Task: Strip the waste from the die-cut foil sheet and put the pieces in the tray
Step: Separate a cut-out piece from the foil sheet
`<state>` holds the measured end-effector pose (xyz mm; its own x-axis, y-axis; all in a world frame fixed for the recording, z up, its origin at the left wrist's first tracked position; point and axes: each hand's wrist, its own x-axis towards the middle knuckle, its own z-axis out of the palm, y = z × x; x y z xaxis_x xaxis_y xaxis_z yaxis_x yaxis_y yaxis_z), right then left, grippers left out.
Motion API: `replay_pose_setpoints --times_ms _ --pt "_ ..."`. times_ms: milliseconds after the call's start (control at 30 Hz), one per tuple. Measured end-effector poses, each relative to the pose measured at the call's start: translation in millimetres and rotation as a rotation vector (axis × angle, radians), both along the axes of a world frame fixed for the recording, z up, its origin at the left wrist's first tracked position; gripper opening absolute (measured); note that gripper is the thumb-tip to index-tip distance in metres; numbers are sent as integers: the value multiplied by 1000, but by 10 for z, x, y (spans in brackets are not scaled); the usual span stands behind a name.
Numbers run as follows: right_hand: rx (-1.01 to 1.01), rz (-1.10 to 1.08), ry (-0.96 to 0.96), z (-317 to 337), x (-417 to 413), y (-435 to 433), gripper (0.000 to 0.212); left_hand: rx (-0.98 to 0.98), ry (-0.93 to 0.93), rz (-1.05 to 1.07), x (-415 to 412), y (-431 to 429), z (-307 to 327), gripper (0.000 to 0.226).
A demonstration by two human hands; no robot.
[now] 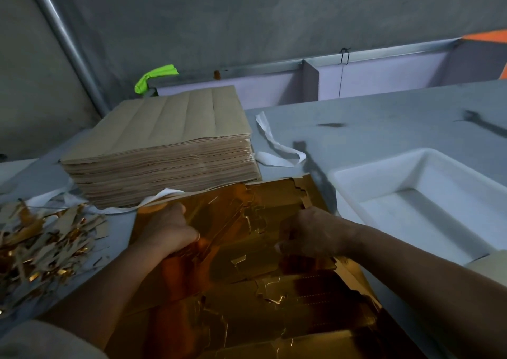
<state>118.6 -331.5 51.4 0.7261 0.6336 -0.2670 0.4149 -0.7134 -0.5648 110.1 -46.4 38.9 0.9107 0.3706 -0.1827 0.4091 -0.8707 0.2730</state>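
Stripping step, mid-way by the look of it. Foil sheet [247,282] lies on the counter [384,111] right under both hands and runs back toward the person. Left hand [167,229] has its fingers curled down into the sheet's left part, gripping it. Right hand [310,235] curls fingers and thumb onto the sheet near its right edge.

Lifted, torn spots show along the die-cut lines between the hands and nearer than them, so waste looks loosened but not off. Tray [354,179] sits just right of the right hand. Waste pile [41,243] is well left of the left hand. Stack [164,150] of brown sheets is just beyond the left hand.

Next move likely needs a pull or tear to free waste from pieces, then a carry right to the tray.

Fingertips are hidden, so cannot tell whether they hold waste or a piece. The frame cuts off the sheet's near end and the tray's right end. Glare blurs the cut outlines.
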Motion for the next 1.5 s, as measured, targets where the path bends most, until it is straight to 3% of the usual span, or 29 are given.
replay_pose_setpoints --times_ms 267,433,533,600,833,1000,1133,1267,1500 --pt "-24 -4 -14 -36 25 -10 15 -91 68 43 34 -76 56 81" --pt "-47 -4 -17 -37 24 -9 22 -411 78 142 44 -49 11 67" --pt "-35 -21 -12 -27 25 -21 21 -671 65 193 32 -24 28 43" --pt "-29 -24 -14 -25 25 -22 21 -835 65 196 -12 -9 60 39" --pt "107 -43 -23 -9 4 -13 22 -1194 -1 117 -141 -206 224 56" --pt "248 -156 156 38 -8 2 41 -1252 -75 72 -190 -570 179 67" --pt "417 -269 214 58 13 -4 35 -1302 -133 123 -212 -841 135 95" --pt "517 -317 247 71 41 -16 32 -1340 -189 193 -218 -925 112 58" --pt "365 -215 228 49 45 -7 8 -1399 -252 333 -170 -903 114 36"
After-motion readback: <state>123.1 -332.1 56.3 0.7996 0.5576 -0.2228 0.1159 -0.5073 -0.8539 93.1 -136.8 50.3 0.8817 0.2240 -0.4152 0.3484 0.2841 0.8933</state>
